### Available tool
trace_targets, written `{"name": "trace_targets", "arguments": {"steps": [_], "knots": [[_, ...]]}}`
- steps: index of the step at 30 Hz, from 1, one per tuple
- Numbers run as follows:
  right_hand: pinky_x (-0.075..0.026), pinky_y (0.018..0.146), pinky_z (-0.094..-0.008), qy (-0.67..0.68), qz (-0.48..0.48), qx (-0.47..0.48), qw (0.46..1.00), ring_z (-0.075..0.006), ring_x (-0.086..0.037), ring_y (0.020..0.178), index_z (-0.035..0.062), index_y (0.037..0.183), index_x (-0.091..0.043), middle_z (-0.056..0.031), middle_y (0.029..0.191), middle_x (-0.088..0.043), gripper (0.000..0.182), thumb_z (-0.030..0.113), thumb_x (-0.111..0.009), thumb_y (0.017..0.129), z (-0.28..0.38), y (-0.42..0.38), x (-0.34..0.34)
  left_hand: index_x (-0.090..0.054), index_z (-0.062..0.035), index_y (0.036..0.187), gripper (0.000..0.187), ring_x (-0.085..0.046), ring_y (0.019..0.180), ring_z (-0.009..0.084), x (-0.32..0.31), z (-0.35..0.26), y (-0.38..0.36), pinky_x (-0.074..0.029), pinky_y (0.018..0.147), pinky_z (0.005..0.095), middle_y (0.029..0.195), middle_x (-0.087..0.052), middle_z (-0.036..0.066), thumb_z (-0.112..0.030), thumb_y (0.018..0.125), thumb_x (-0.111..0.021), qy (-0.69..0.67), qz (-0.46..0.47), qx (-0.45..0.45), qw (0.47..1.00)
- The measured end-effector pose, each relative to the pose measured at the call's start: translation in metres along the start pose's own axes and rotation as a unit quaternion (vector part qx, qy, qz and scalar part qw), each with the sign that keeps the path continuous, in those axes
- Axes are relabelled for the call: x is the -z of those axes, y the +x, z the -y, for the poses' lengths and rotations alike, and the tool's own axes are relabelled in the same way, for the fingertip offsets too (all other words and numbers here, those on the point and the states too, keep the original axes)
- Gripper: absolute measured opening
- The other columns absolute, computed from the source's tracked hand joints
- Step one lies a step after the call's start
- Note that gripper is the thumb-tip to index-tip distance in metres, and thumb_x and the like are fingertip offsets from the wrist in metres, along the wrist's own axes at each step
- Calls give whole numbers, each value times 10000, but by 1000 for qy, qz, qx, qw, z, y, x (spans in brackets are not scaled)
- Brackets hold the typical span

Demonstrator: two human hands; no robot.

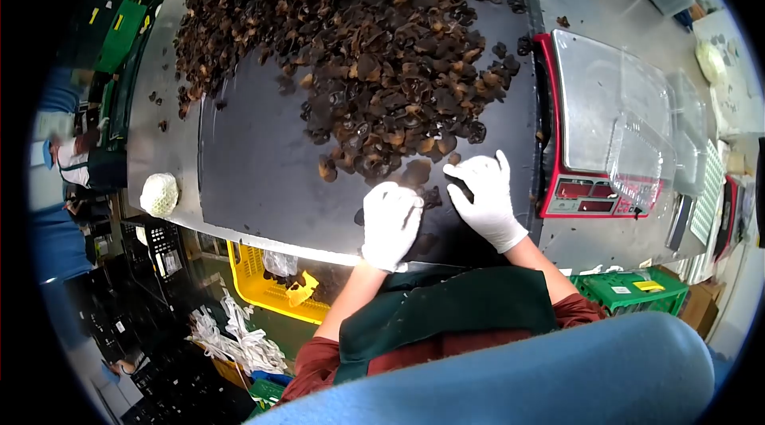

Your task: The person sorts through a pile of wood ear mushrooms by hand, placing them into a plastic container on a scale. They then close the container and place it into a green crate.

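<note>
A large heap of dark brown, ruffled wood ear mushrooms (382, 66) covers the far part of a black board (263, 178). My left hand (390, 222), in a white glove, rests low over the board with its fingers curled together; whatever may be in them is hidden. To its right my right hand (484, 198), also gloved, has its thumb and fingers apart, with nothing visible between them. A few loose mushroom pieces (431, 198) lie on the board between the two hands. The near edge of the heap is just beyond my fingertips.
Right of the board stands a red scale (613, 98) with clear plastic tubs (641, 154) on it. A white foam net ball (159, 194) sits at the left table edge. Below are a yellow crate (263, 289) and a green crate (637, 289). Another person (76, 158) is at far left.
</note>
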State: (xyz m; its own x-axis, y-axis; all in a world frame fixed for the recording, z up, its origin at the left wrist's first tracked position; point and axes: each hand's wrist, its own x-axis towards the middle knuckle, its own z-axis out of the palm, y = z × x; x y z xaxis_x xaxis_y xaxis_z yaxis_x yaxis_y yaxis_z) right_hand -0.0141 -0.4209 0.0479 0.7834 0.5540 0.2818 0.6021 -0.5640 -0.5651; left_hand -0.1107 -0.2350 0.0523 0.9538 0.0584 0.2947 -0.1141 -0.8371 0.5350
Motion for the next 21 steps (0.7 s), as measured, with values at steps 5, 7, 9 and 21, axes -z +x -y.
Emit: {"name": "trace_targets", "arguments": {"steps": [5, 7, 9, 21], "knots": [[-162, 1095, -632, -51, 37, -8, 998, -464, -261, 1364, 179, 1402, -469, -149, 1486, -374, 631, 372, -637, 826, 4, 15, -5, -587, -145, 1251, 553, -327, 1324, 431, 25, 16, 14, -280, 1094, 527, 1435, -387, 202, -235, 731, -750, 112, -64, 66, 989], [-182, 1106, -610, -41, 102, 37, 993, -455, -268, 1370, 195, 1359, -525, -136, 1486, -385, 588, 407, -648, 825, 13, 15, -13, -530, -179, 1351, 630, -230, 1375, 481, 23, 37, 16, -238, 1113, 559, 1540, -238, 216, -321, 773, -736, 158, -23, 77, 984], [-224, 1095, -614, -1, 158, 104, 982, -442, -304, 1360, 196, 1313, -562, -123, 1414, -469, 555, 391, -673, 806, 24, 8, -11, -618, -178, 1225, 501, -315, 1324, 439, 24, 48, 8, -283, 1083, 561, 1445, -395, 186, -310, 755, -732, 140, 21, 33, 989], [-360, 1016, -500, 36, 3, 102, 994, -329, -484, 1183, 138, 1107, -634, -108, 1200, -571, 349, 194, -682, 766, 8, 15, -7, -618, -72, 1188, 447, -441, 1238, 404, 33, 48, -66, -360, 1042, 510, 1358, -484, 192, -135, 752, -697, 80, -109, 106, 985]]}}
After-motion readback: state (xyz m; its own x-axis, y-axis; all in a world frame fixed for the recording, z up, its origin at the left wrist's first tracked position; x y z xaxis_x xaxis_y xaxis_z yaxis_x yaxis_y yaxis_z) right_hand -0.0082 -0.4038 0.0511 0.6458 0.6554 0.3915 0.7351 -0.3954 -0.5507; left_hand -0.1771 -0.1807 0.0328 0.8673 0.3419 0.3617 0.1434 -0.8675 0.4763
